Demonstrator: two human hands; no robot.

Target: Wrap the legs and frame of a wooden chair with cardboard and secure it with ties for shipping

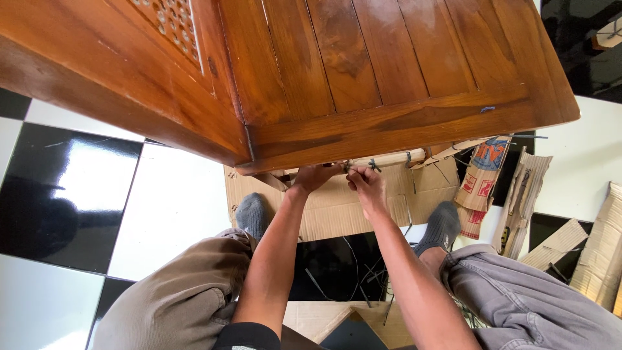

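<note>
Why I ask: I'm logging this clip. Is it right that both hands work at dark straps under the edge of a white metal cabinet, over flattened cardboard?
Not quite. The cabinet is brown wood, not white metal, as the head view shows. Otherwise yes: the left hand and right hand work at dark straps over flattened cardboard.

the wooden cabinet (pixel 363 71) runs off the frame at twelve o'clock and hides the left hand (pixel 315 176) fingertips; what the right hand (pixel 367 185) pinches is too small to tell.

Cabinet (pixel 363 71) above cardboard sheet (pixel 337 207); cardboard scraps (pixel 583 253) right.
</note>
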